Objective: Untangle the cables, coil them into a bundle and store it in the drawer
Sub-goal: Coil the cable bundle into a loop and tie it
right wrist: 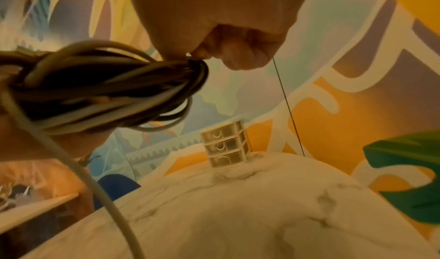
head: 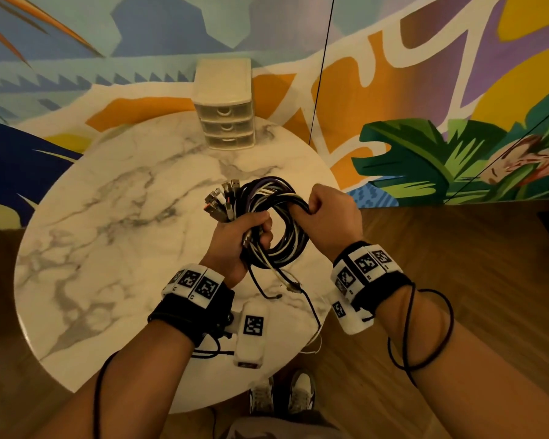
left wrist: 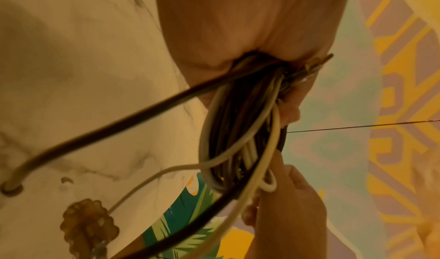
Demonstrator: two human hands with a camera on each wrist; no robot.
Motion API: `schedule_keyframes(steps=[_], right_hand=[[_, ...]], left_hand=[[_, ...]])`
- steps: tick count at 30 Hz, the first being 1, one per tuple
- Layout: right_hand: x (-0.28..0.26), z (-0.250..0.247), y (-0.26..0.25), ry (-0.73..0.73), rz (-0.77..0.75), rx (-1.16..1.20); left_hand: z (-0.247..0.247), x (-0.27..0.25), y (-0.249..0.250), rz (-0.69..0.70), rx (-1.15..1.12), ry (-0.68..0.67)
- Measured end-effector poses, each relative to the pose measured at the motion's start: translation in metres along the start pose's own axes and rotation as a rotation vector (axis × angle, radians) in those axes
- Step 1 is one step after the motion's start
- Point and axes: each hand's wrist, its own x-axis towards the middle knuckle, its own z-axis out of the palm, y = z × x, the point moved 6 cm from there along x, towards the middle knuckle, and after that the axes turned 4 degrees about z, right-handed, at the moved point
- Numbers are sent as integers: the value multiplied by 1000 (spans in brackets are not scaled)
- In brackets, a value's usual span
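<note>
A coil of black, white and purple cables [head: 279,223] hangs above the round marble table [head: 108,217], held between both hands. My left hand [head: 244,236] grips the coil's left side, with a cluster of metal USB plugs [head: 222,198] sticking up past it. My right hand [head: 327,210] pinches the coil's upper right strands [right wrist: 190,63]. Loose cable ends [head: 286,286] trail down onto the table. The cable coil [left wrist: 238,131] runs through my left fist in the left wrist view. A small cream three-drawer unit [head: 225,122] stands at the table's far edge, all drawers closed.
A painted mural wall rises behind the table. A thin black cord [head: 320,68] hangs down the wall right of the drawer unit [right wrist: 226,148]. Wooden floor [head: 457,280] lies to the right, and shoes [head: 286,397] show below the table's near edge.
</note>
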Motion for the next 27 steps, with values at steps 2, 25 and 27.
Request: schedule_keyframes(steps=[2,25,27], right_hand=[[0,6,4,-68,51,186],[-82,91,14,-1083,193,317],[-75,87,12,-984,180,284]], left_hand=[[2,-2,2,-22,-28,-44],[-2,13,31,10,-175,-69],[6,8,35,12,-87,-167]])
